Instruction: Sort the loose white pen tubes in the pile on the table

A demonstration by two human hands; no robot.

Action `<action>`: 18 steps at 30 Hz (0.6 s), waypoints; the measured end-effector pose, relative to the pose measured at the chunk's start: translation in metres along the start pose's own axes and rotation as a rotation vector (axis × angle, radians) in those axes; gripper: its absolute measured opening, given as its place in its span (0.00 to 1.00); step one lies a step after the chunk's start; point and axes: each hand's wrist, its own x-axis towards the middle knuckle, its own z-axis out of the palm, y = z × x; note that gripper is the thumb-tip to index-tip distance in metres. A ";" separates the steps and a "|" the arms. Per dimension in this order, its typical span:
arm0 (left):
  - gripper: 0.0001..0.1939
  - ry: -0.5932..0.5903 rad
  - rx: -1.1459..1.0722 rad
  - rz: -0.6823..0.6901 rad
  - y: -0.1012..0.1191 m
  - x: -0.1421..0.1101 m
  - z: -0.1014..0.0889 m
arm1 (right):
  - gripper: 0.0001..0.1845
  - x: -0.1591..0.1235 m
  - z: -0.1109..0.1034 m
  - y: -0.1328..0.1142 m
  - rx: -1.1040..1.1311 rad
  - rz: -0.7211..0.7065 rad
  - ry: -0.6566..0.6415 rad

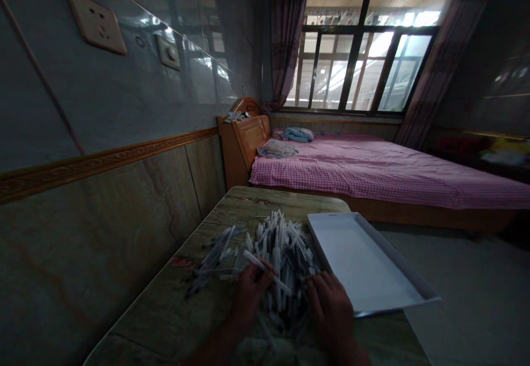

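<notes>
A loose heap of thin white and clear plastic pens lies on a stone-patterned tabletop. My left hand is at the near side of the heap, its fingers curled around a white pen. My right hand rests on the heap's near right edge, fingers apart, touching the pens. Just right of it is a shallow white rectangular tray, which holds nothing I can see. Parts of the heap are hidden under both hands.
The table's left side runs along a panelled wall, and its right side borders a tiled floor. Beyond the table stand a bed with a pink checked sheet and a wooden headboard. A barred window lies past the bed.
</notes>
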 end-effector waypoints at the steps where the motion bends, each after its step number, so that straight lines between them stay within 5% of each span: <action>1: 0.18 -0.030 0.017 -0.006 -0.002 -0.004 0.002 | 0.17 -0.002 0.002 -0.003 0.095 0.006 -0.034; 7: 0.16 -0.112 0.085 0.029 -0.005 -0.015 0.010 | 0.18 -0.010 0.015 -0.021 0.438 0.068 -0.360; 18: 0.26 0.062 -0.259 -0.106 0.012 -0.016 0.010 | 0.29 -0.011 0.017 -0.034 0.615 0.224 -0.502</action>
